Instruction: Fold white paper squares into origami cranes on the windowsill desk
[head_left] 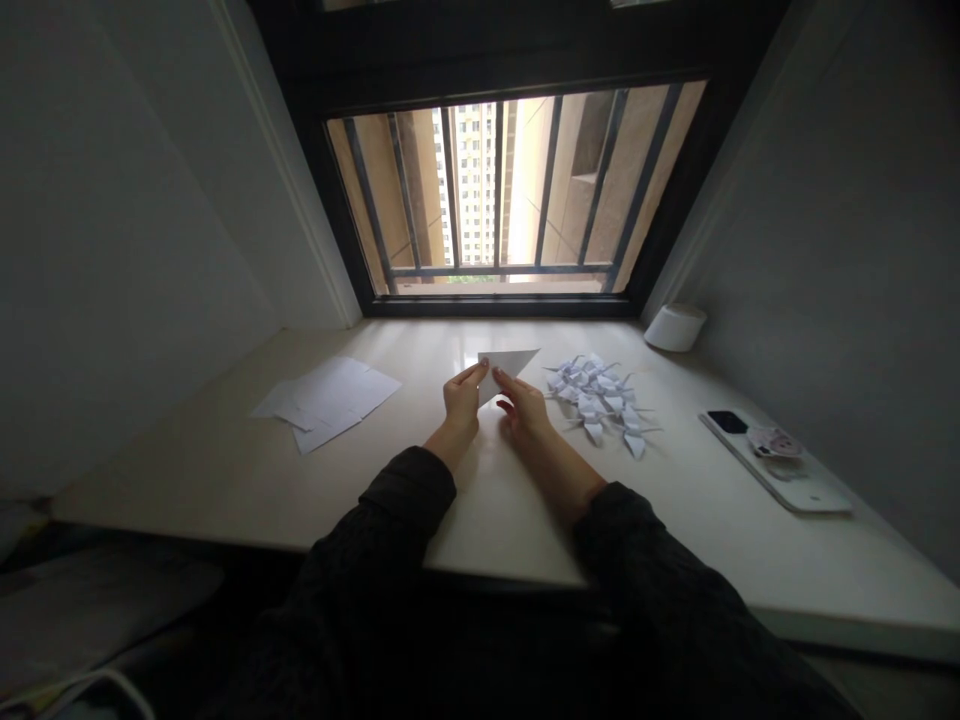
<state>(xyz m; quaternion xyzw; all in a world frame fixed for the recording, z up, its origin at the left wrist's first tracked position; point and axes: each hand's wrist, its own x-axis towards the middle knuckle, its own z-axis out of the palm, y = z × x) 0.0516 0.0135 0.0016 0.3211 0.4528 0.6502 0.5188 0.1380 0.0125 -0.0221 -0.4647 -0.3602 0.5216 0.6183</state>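
Between my two hands is a sheet of white paper (514,361) folded to a triangle, raised over the pale sill. My left hand (463,400) pinches its left edge, thumb on top. On its lower right side, my right hand (523,403) grips the paper with thumb and fingers. Just right of that hand lies a heap of small folded white paper cranes (596,395). Off to the left, several loose white paper sheets (337,395) overlap on the sill. The fingers behind the triangle are partly hidden.
The pale windowsill (247,480) ends at a front edge near my forearms. A white phone (776,462) with a round grip lies at the right, and a white cylindrical object (675,328) leans in the far right corner. A dark-framed window (495,305) with bars stands behind.
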